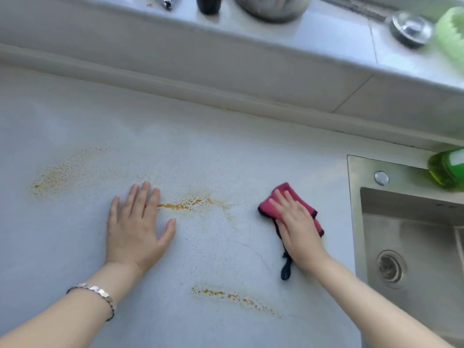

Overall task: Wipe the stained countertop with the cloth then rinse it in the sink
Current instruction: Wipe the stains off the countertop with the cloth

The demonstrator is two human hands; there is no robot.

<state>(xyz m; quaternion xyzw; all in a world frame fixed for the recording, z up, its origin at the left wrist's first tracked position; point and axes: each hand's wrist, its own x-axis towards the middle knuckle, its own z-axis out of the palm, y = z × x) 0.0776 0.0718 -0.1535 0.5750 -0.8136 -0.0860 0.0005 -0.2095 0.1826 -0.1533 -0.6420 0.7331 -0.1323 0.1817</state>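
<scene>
The wiping step is in hand and looks barely begun: the person's right hand [297, 222] lies flat on the folded pink cloth [288, 197], fingers extended and close together, pressing it to the pale countertop [226, 146] rather than gripping it, while a dark loop [286, 267] from the cloth trails toward the near edge beside the wrist. The cloth sits between the stains and the steel sink [411, 242], near the sink's left rim. The left hand [136, 227], with a silver bracelet [95, 292] at its wrist, rests palm-down on bare counter with fingers spread and holding nothing; its fingertips just reach the end of the middle orange streak [190, 203]. Three marks remain: that streak, a dusty orange scatter [67, 169] far to the left, and a thinner streak [233, 297] close to the front edge. Judging by this, the next move calls for sliding the cloth leftward under steady downward pressure through the middle streak, with the left hand lifted clear of its path, before the other two patches and then the rinse. A green bottle [447, 169] stands at the sink's back corner, its label apparently white, but it is cut off and blurred, so no brand or writing can be read anywhere.
</scene>
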